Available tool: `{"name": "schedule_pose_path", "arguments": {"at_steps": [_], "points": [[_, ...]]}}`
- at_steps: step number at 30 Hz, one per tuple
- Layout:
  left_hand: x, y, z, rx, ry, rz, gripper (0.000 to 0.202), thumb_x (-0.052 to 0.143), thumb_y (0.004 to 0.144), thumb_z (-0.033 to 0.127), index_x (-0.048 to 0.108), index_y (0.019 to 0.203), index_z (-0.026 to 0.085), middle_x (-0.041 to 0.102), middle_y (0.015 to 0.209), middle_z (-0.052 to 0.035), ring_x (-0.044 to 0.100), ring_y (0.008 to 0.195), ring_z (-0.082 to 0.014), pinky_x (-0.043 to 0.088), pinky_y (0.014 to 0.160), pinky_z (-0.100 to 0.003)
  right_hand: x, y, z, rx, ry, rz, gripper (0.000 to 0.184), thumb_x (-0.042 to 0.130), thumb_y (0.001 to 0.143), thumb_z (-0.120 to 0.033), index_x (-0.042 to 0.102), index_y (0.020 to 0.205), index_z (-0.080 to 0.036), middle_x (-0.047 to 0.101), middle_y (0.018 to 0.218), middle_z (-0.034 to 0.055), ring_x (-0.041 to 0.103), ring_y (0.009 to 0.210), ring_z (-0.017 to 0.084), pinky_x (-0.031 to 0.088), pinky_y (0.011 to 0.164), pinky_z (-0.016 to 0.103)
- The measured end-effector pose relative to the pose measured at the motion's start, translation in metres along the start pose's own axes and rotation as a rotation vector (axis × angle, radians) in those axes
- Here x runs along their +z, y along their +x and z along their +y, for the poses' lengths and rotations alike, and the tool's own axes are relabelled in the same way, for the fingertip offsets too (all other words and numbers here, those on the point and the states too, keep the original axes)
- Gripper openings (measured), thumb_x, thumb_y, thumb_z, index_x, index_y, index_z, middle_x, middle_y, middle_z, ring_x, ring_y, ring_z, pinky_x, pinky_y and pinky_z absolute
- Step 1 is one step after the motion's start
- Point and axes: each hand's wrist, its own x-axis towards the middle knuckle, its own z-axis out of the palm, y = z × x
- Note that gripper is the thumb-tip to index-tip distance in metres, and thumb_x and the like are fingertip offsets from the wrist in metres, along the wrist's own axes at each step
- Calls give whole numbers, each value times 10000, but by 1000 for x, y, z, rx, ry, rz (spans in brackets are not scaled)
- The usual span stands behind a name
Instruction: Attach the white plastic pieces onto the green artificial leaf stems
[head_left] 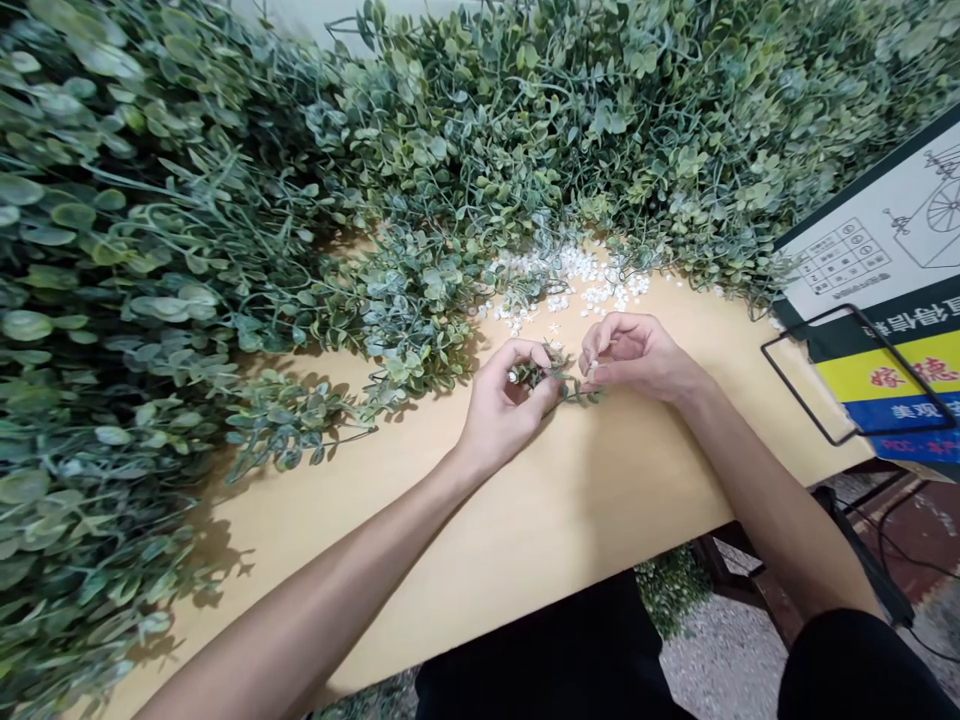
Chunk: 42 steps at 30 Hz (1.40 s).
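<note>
My left hand [507, 402] is closed around a small artificial leaf sprig [576, 392], whose leafy end sticks out toward the right. Close beside it, my right hand [636, 358] pinches with thumb and forefinger near the sprig's tip. A tiny pale piece [592, 367] shows at those fingertips, probably one of the white bits, though it is too small to be sure. Beyond both hands, a scatter of small white plastic pieces [592, 280] lies on the table.
Artificial greenery [480, 130] is heaped along the back and left of the wooden table [480, 560]. A loose branch [292, 425] lies at left. At right stand a printed cardboard box [900, 330] and a black wire frame [814, 400].
</note>
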Motion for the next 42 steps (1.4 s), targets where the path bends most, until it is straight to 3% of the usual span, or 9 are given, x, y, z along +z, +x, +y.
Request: {"name": "schedule_pose_path", "arguments": {"at_steps": [4,11,14,19,21,25,31,36,42], "points": [[-3,-1,5,-18,2,-40,123,777,804,220,706,899,191,687,904,-50,648,842,-184,519,720,-294,-4,1,2,-37,-23,32,316,953,691,-170,695,872,-187,698,894,-9,686,778,119,655,666,261],[0,-2,-1,41,62,28,352,899,723,308,677,972,196,699,906,-36,671,840,-174,559,713,-281,-4,1,5,-14,-53,65,280,943,694,-121,714,843,-184,749,919,6,718,846,117,627,805,252],[1,-2,0,-14,68,45,343,889,750,348,715,1000,190,742,942,-62,696,859,-188,574,686,-279,-5,1,7,-33,-51,77,269,935,698,-99,726,846,-184,755,913,3,731,835,117,625,809,247],[-1,-1,5,-99,112,-7,313,811,842,431,798,1009,167,789,990,-87,673,727,-160,510,555,-256,-7,2,8,-41,-48,97,295,948,676,-107,727,853,-189,760,916,6,745,827,130,639,801,262],[-2,-1,4,-103,111,-21,308,784,870,446,801,1000,168,788,992,-83,672,742,-160,505,571,-253,-7,2,8,-32,-63,119,320,968,650,-134,718,844,-186,758,906,8,736,804,134,648,767,269],[-4,-1,1,-99,51,-39,288,722,928,457,766,948,173,746,875,-56,646,744,-155,527,652,-263,-6,2,7,-20,-90,166,356,990,624,-189,702,832,-181,760,895,17,724,766,140,655,697,272],[-3,-1,3,-66,91,-32,297,748,905,468,747,936,173,735,918,-69,622,743,-156,508,620,-266,-3,2,7,-28,-83,168,371,1001,599,-169,711,830,-181,764,881,10,739,780,137,646,752,265],[-3,-3,1,-54,134,-40,302,700,945,457,735,882,164,662,726,-15,522,588,-103,417,534,-234,0,2,8,-24,-83,141,393,1015,571,-177,721,831,-178,761,863,3,732,777,125,635,765,248],[-2,-4,0,-32,174,-18,274,712,937,410,738,831,158,678,708,-17,528,583,-103,424,558,-236,1,0,7,-1,-100,126,417,1024,565,-216,721,848,-176,764,877,8,741,793,132,642,782,257]]}}
